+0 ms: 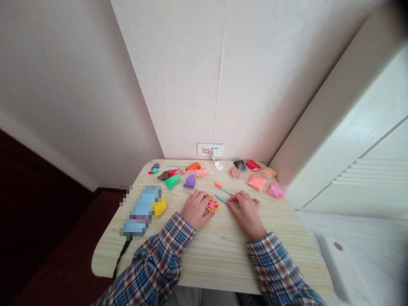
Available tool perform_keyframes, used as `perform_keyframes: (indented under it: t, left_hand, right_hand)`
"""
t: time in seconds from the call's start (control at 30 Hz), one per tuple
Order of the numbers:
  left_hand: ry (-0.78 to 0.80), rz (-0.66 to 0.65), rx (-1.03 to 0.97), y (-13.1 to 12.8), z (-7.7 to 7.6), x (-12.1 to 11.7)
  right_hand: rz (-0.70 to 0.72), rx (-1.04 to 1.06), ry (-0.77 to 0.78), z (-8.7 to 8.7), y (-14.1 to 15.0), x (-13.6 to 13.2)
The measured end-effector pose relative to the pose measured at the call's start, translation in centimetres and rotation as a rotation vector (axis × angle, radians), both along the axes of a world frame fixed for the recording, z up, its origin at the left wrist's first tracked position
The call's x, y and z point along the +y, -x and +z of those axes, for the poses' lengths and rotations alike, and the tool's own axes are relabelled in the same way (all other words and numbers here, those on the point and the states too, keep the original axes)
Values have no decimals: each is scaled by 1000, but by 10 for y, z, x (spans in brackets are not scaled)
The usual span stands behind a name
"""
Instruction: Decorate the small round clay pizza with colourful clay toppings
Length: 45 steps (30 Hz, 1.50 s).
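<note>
My left hand (196, 210) rests on the table with its fingers and thumb closed round the edge of a small round clay disc (213, 205). The disc has a yellow rim and a pink and red pattern on top. To its right, my right hand (247, 212) pinches a thin blue modelling tool (220, 198), whose flat tip points left toward the disc. Just behind lies a second blue tool with an orange end (218, 185), partly hidden by my right fingers.
Several bags of coloured clay lie about the table (216, 259), including a green bag (172, 182), a purple bag (189, 182) and a peach bag (257, 182). A yellow lump (159, 207) sits beside a blurred blue object (142, 210) at left. Behind is a wall socket (210, 150).
</note>
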<state>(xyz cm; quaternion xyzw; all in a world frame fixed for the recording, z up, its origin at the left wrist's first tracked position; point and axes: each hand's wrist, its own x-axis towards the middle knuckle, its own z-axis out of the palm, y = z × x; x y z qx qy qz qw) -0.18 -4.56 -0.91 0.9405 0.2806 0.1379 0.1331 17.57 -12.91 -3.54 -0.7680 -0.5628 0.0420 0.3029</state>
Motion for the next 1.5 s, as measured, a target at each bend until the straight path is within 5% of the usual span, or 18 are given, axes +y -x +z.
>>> perform_keyframes:
  t: [0.3,0.53,0.7,1.07,1.23,1.5]
  left_hand:
    - [97,-4,-67,-2,-2,1]
    - [535,4,-393,-6,-2,8]
    - [736,-71,-337,5,0,11]
    - [308,-127,-135,7,-3,12]
    - [234,-94,-117,9,-5,13]
    - [108,-20,-225,19,2,11]
  right_hand:
    - [32,-28,3,2,2,-2]
    - [20,3,18,3,2,-2]
    - [-15,28,20,4,0,-2]
    - [-21,-72,2,2,-1,-3]
    - [-67,-25,-30,9,-4,-4]
    - [271,202,46,18,5,-3]
